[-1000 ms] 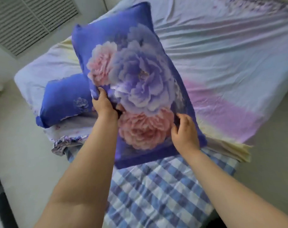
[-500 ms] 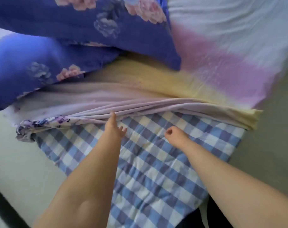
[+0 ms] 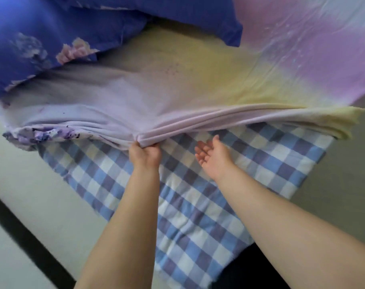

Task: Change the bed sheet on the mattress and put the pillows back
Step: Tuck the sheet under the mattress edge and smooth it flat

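Sheet (image 3: pixel 177 97), pastel, bunched w/ its folded edge across the checked mattress pad (image 3: pixel 198 205); blue pillows (image 3: pixel 52 38) sit on it at top left. Left hand (image 3: pixel 145 152) grips that edge, right hand (image 3: pixel 213 157) open, palm up, just beside it. Step looks like pulling the sheet toward the near end; next needs right hand to grab too, then draw it evenly.

Bunched pastel sheet (image 3: pixel 177 97), 2 blue pillows (image 3: pixel 52 38).

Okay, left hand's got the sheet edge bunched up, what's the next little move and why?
Probably bring the open right hand onto the folded pastel sheet edge beside the left hand, then pull toward you. Only one hand grips it, and the checked underlay is still uncovered.
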`<action>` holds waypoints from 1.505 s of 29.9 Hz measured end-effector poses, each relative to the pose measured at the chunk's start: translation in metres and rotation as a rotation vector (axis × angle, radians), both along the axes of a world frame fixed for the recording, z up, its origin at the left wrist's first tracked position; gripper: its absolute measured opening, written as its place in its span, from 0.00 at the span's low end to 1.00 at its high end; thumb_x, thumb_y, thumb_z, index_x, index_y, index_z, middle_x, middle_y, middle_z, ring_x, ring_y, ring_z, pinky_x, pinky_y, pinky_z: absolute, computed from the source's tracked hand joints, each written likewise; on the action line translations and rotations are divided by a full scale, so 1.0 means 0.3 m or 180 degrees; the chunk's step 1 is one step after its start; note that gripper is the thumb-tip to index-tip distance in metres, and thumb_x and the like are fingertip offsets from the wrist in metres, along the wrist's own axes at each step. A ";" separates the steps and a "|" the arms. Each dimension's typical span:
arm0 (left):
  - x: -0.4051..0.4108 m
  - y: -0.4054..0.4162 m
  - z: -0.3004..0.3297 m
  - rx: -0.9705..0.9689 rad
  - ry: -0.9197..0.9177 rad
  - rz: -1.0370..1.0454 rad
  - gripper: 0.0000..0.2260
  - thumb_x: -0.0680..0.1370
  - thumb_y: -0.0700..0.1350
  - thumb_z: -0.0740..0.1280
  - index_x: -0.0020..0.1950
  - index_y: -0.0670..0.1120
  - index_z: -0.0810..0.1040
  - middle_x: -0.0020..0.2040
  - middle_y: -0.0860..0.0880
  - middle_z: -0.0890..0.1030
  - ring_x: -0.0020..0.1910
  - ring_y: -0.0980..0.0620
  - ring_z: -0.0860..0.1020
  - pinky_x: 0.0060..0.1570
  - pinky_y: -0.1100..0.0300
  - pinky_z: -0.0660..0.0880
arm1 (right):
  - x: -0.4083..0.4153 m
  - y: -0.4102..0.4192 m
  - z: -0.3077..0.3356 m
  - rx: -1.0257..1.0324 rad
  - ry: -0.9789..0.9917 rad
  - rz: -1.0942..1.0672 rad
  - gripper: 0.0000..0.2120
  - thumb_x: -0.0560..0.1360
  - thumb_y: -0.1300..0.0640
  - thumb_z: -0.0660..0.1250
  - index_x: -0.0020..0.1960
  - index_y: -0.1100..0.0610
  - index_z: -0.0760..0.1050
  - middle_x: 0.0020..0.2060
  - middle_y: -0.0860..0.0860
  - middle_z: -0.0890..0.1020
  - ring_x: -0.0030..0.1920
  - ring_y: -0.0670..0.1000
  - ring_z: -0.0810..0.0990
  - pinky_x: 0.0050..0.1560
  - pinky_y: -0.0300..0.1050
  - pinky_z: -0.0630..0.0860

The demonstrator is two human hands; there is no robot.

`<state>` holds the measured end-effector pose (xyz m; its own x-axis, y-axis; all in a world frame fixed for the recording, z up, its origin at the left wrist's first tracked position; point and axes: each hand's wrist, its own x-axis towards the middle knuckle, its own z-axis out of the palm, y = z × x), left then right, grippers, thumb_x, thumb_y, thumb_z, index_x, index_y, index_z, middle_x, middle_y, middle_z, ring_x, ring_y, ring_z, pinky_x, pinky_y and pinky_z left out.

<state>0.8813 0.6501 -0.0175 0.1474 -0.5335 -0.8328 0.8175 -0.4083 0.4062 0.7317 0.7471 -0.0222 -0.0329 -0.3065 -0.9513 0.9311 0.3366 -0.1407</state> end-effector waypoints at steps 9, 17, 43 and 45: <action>0.016 0.383 0.042 0.0341 -0.0587 -0.0073 0.15 0.78 0.57 0.63 0.46 0.46 0.76 0.39 0.49 0.81 0.36 0.52 0.80 0.38 0.61 0.80 | 0.020 0.116 0.040 -0.0584 -0.0337 -0.0361 0.24 0.73 0.40 0.66 0.61 0.56 0.75 0.55 0.59 0.82 0.56 0.61 0.80 0.59 0.59 0.75; 0.070 0.774 -0.004 0.0700 -0.0359 -0.0755 0.11 0.82 0.49 0.60 0.43 0.46 0.74 0.46 0.49 0.78 0.44 0.52 0.77 0.52 0.57 0.73 | 0.023 0.382 0.071 -0.0561 -0.0335 -0.0130 0.06 0.76 0.53 0.66 0.42 0.53 0.73 0.31 0.48 0.77 0.30 0.46 0.74 0.27 0.36 0.66; 0.041 0.471 -0.115 0.0256 -0.0895 -0.2095 0.19 0.81 0.45 0.61 0.72 0.44 0.67 0.49 0.49 0.79 0.46 0.52 0.79 0.38 0.59 0.76 | 0.110 0.434 -0.042 -0.0749 0.2317 0.3335 0.30 0.78 0.54 0.63 0.76 0.56 0.55 0.72 0.55 0.65 0.67 0.51 0.69 0.64 0.44 0.67; 0.047 0.344 -0.080 0.0141 -0.0401 -0.1508 0.18 0.79 0.49 0.65 0.66 0.41 0.72 0.54 0.42 0.81 0.49 0.45 0.81 0.37 0.54 0.80 | 0.093 0.388 -0.050 -0.0663 0.2765 0.3084 0.24 0.79 0.58 0.60 0.74 0.52 0.60 0.70 0.53 0.67 0.62 0.50 0.71 0.59 0.45 0.71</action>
<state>0.8954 0.7532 -0.0414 -0.0018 -0.5306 -0.8476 0.4834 -0.7425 0.4638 0.7595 0.8634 -0.0371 -0.2910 -0.6886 -0.6641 -0.0928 0.7112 -0.6968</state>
